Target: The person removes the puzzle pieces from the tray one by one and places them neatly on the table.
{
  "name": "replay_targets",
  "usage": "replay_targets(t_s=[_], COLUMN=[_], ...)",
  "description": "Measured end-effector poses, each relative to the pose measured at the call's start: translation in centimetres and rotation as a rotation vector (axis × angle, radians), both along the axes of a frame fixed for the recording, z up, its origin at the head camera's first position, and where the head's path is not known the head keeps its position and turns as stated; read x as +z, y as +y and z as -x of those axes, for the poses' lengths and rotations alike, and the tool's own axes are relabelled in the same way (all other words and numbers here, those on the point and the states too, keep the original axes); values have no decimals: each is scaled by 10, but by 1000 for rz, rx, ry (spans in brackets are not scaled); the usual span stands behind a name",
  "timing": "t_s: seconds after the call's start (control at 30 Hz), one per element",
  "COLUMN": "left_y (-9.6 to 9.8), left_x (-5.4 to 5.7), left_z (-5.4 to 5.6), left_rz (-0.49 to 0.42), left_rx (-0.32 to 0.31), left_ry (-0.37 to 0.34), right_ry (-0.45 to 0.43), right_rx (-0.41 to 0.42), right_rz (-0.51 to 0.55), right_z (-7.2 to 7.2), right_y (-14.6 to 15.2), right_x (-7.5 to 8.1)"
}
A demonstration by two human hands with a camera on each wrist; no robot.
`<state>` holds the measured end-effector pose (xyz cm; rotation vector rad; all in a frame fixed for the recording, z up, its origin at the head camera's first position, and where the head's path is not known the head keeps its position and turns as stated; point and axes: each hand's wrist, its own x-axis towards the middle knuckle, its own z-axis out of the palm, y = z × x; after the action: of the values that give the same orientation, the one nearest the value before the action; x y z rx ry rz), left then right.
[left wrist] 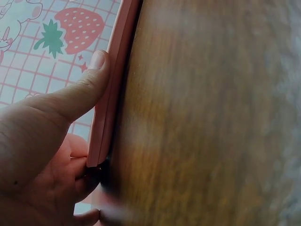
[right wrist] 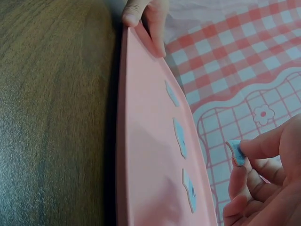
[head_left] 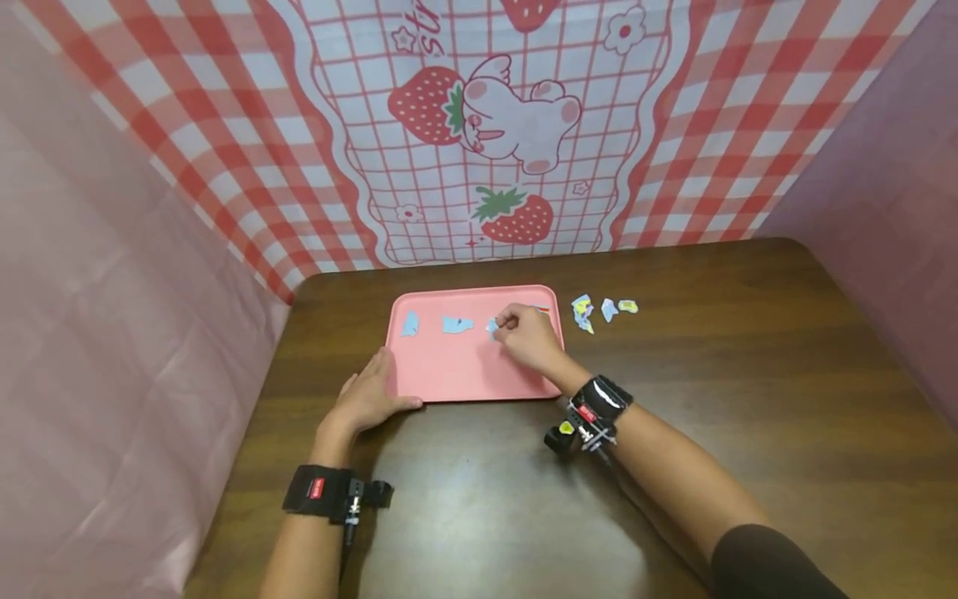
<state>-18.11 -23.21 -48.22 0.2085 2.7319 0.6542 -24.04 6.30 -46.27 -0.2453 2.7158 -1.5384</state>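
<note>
My right hand (head_left: 527, 337) is over the right half of a pink tray (head_left: 456, 378). Between thumb and forefinger it pinches a small, thin light-blue piece (right wrist: 238, 153) with an irregular edge. Three similar flat pieces lie in a row along the tray's far side: a left one (right wrist: 171, 93), a middle one (right wrist: 179, 139) and a right one (right wrist: 189, 190). At the tray's near left corner rests my left hand (head_left: 367, 399), its thumb along the front rim and its fingers against the left side.
Right of the tray, on the brown table (head_left: 711, 374), lie a larger colourful cluster (head_left: 582, 312), a pale-blue piece (head_left: 609, 310) and a yellow-centred piece (head_left: 628, 306). A red-striped piece (head_left: 542, 309) shows behind the right hand. A strawberry-print cloth (head_left: 479, 208) hangs behind the table.
</note>
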Motion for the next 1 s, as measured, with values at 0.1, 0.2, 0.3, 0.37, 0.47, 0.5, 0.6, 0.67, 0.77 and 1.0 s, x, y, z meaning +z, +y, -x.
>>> replay_targets(t_s=[0.1,0.2,0.3,0.37,0.47,0.5,0.6,0.67,0.77,1.0], left_y=[1,1,1,1,1,1,1,1,1,0], left_x=[-1,-2,-2,-2,-1,-1,-1,0,0,0], left_z=[0,1,1,1,1,1,1,1,0,0], left_rz=[5,16,20,21,18,18,16,13,6,9], left_rx=[-2,-4,-3,-3,-4,-3,1,2,7,9], left_ry=[4,5,3,1,0,2,1,-3,-8,-2], right_ry=[0,6,14,19,24,22,15,11,13,26], right_rx=[-12,-13,-10,-15,-30,-34,-48,-54,-59,-50], right_rz=[-2,4,4,-6,-21,-22,-40,-51,-51,-19], right_z=[0,-1,-1,-2,-1,0,1,2,2,4], right_y=[3,6,10,12,16,18,22,25,29,36], right_x=[0,0,1,1,1,1,1,0,1,1])
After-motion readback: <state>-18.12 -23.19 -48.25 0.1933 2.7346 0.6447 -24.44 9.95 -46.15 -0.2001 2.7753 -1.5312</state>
